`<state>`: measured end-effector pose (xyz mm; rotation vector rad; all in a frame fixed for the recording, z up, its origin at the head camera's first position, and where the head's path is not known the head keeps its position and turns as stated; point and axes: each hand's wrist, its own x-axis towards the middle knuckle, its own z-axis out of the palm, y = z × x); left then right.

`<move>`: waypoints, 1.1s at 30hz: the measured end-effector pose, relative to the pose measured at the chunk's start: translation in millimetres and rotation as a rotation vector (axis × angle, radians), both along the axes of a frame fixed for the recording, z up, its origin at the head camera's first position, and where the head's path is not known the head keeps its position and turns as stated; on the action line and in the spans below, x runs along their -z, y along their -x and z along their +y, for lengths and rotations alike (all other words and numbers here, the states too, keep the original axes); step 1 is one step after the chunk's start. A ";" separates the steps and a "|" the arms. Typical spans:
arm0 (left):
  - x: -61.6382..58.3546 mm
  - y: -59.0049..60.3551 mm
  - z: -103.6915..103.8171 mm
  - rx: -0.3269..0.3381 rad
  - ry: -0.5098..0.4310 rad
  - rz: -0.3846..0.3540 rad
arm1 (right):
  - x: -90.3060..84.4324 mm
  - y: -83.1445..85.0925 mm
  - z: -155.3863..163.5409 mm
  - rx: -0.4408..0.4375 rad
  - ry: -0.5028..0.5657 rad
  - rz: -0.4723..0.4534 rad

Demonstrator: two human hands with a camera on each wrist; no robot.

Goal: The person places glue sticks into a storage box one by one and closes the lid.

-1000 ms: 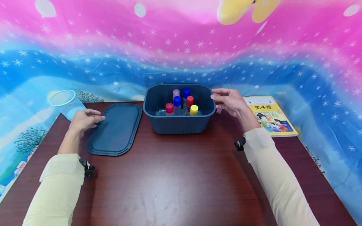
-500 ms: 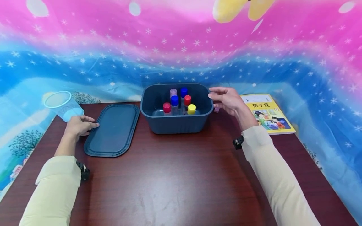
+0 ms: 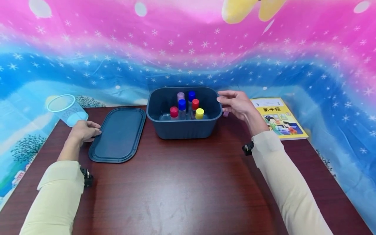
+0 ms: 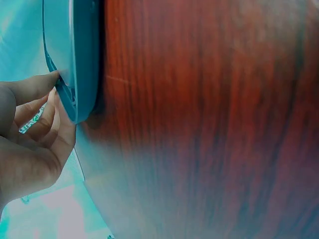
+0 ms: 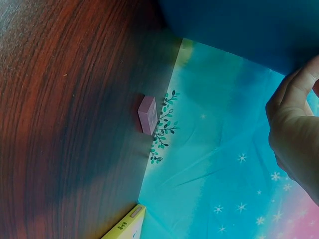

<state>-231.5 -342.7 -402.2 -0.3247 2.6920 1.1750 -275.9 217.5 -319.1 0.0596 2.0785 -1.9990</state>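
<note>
A: Left hand (image 3: 83,131) fingers grasping the lid (image 3: 118,134) edge, lid flat on worktop (image 3: 182,186) left of bin (image 3: 184,112)?
B: Yes. Right hand (image 3: 238,104) released, at the bin rim. Best lift the lid level and steady the bin.

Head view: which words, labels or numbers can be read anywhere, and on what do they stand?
"弟子规": large title on the cover of the yellow book.
Small line above that title: too small to read.
Capped bottles in the blue bin: no legible labels.
Clear cup: faint marks, unreadable.
</note>
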 end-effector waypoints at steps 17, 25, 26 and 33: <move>-11.1 -5.1 -9.7 0.046 -0.424 -0.147 | 1.0 0.5 0.7 -0.005 0.012 0.002; -16.3 -8.2 -7.7 0.114 -0.495 -0.104 | 0.2 -0.7 0.5 -0.007 0.017 0.001; -18.9 -8.7 -7.0 0.126 -0.498 -0.097 | 0.2 -0.7 0.6 -0.011 0.015 0.002; -54.3 -9.7 1.1 0.192 -0.483 -0.027 | -1.0 -2.2 1.1 -0.018 0.029 0.002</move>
